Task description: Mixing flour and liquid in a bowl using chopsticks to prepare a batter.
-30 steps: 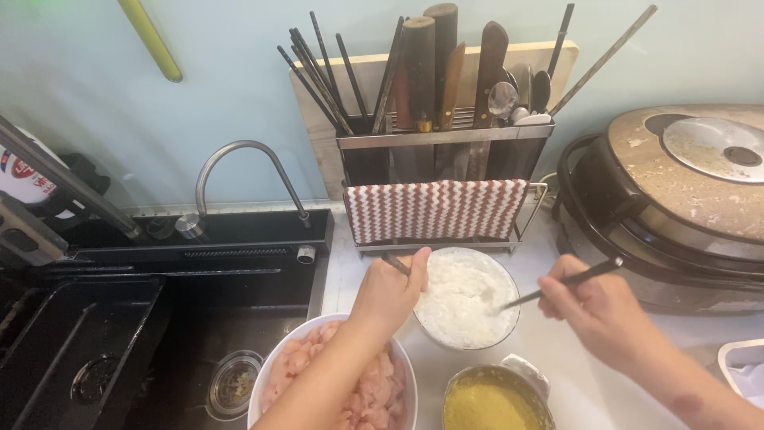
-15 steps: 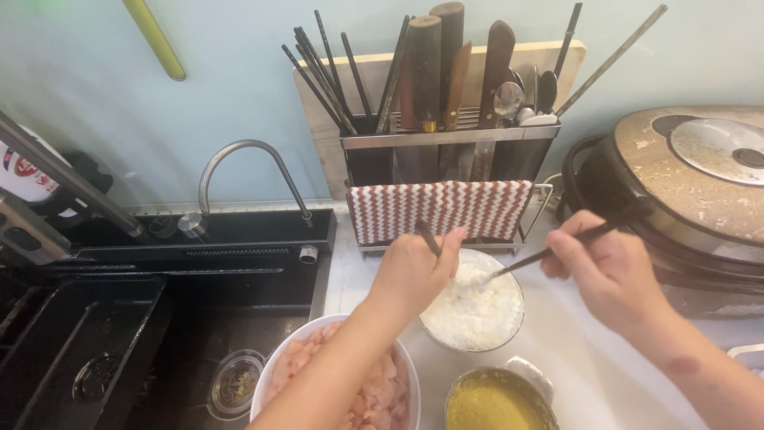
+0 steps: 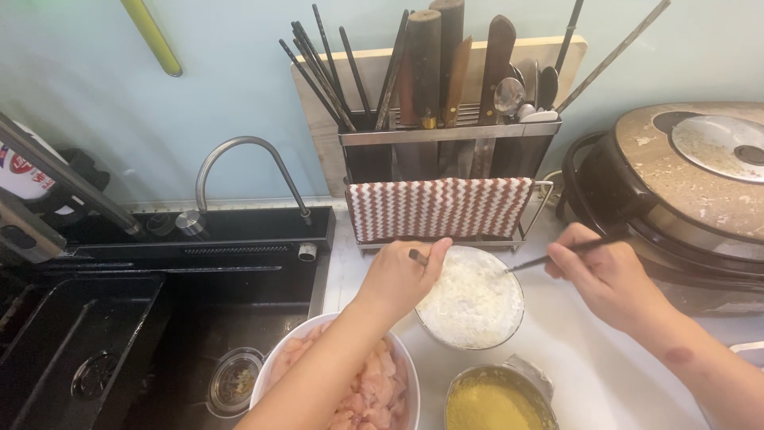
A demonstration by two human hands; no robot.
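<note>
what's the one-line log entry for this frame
left hand: on rim of bowl of white flour | right hand: holds chopsticks, tips at flour | nearby: bowl of raw meat

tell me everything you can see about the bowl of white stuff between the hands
The bowl is round, with a thin rim that looks like glass or metal, and stands upright on the pale counter in front of the striped cloth. It is nearly full of white, powdery, lumpy stuff. The left hand rests over its left rim; chopsticks in the right hand reach its right edge.
</note>
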